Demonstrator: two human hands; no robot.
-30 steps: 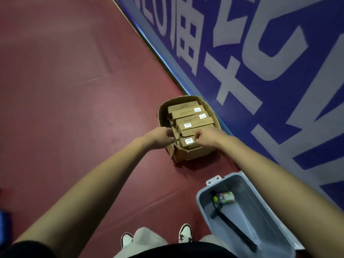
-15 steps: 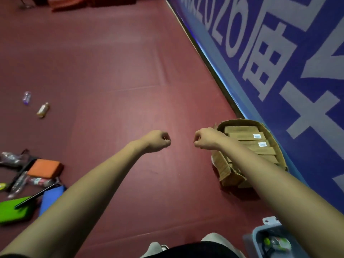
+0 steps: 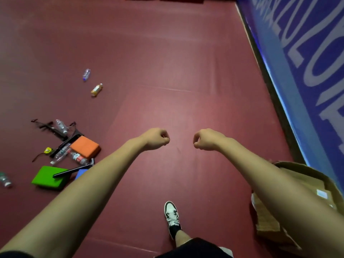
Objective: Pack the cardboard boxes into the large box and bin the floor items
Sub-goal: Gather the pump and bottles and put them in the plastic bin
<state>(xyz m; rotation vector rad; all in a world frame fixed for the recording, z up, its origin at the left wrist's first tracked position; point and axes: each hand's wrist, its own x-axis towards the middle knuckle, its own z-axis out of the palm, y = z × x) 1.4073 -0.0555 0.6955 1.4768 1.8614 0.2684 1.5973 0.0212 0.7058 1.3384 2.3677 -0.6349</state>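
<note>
Large box (image 3: 305,172) is sitting lower right; floor items (image 3: 77,158) (orange block (image 3: 84,147) among them) are lying left. Left hand (image 3: 156,138) and right hand (image 3: 206,139) are hovering fisted, empty; clearing the cluster first seems wisest.

The dark red floor (image 3: 167,62) is kinda littered: a clear plastic bottle (image 3: 86,74) and an orange-filled bottle (image 3: 96,89) are laid near each other, an orange rectangular block (image 3: 85,147) and flat green block (image 3: 49,177) closer in. A brown cardboard box (image 3: 305,172) is parked far right.
</note>
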